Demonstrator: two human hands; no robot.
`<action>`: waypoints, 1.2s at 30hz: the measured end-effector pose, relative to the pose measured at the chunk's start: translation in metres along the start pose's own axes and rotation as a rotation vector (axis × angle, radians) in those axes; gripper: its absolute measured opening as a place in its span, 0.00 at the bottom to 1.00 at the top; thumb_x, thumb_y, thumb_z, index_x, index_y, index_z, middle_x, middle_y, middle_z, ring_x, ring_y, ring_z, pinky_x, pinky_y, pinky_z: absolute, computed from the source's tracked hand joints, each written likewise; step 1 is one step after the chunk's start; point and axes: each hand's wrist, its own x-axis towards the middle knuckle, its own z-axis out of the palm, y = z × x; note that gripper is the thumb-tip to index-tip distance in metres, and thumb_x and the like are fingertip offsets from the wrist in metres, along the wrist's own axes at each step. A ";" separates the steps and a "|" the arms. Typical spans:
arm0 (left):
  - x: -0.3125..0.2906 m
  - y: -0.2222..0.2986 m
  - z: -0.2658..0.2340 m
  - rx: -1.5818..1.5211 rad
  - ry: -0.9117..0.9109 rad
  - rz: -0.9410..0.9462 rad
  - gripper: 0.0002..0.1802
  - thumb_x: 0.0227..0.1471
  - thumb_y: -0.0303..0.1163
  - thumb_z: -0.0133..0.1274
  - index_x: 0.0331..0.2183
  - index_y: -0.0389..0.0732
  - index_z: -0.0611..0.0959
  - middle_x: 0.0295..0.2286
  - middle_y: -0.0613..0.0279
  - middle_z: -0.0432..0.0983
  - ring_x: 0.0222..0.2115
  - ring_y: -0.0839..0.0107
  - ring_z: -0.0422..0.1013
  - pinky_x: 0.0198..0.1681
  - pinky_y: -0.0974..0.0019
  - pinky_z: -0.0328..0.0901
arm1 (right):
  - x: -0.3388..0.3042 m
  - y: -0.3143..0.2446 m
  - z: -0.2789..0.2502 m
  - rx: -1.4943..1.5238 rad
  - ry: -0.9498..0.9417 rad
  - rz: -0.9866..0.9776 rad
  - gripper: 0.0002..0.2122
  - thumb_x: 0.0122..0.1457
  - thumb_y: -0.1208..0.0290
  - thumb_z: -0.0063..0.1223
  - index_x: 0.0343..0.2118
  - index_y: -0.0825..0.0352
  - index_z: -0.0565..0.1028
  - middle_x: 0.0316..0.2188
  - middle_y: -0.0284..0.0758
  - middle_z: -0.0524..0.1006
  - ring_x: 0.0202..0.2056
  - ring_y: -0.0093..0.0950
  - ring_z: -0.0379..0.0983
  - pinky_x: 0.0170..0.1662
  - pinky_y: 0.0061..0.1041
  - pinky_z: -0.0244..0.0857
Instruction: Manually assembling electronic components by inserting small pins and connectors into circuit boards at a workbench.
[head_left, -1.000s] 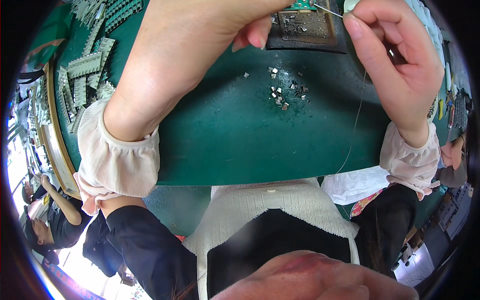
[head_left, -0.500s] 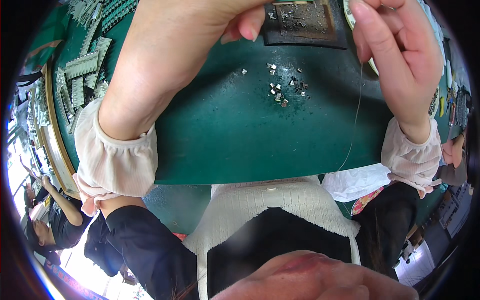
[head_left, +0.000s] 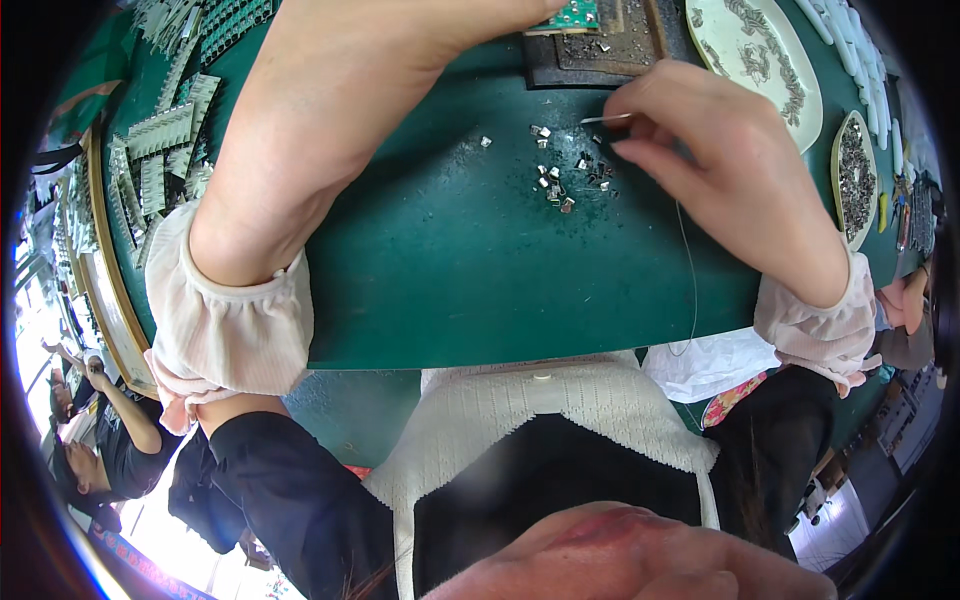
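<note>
At the top edge my left hand (head_left: 490, 15) reaches out of the picture, its fingers mostly cut off. What shows of it is closed at the edge of a small green circuit board (head_left: 578, 16) with silvery spots, above a dark square tray (head_left: 545, 75). My right hand (head_left: 700, 130) pinches a thin solder wire (head_left: 605, 119). The wire's short bright end points left from the fingertips, and its long tail hangs in a curve toward the table's front edge. Left of the right fingertips lies a scatter of small metal pieces (head_left: 555, 185) on the green table (head_left: 450, 280).
To the right stand a pale oval plate (head_left: 812, 110) of small metal parts and a smaller oval dish (head_left: 840, 190), also filled. White tubes (head_left: 865, 70) lie beyond. Rows of metal strips (head_left: 160, 135) are heaped at the left. Another person (head_left: 125, 440) sits at far left.
My right hand has swung left and down from beside the plate toward the metal pieces, bringing the solder wire along. The circuit board now shows more, and the plate is uncovered.
</note>
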 end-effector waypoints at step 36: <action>-0.002 -0.006 0.004 0.096 -0.085 -0.375 0.16 0.60 0.22 0.58 0.50 0.34 0.78 0.37 0.63 0.83 0.30 0.79 0.78 0.33 0.78 0.72 | -0.001 -0.009 -0.021 0.515 0.016 0.317 0.07 0.58 0.84 0.62 0.39 0.70 0.80 0.37 0.28 0.80 0.34 0.13 0.74 0.30 0.11 0.64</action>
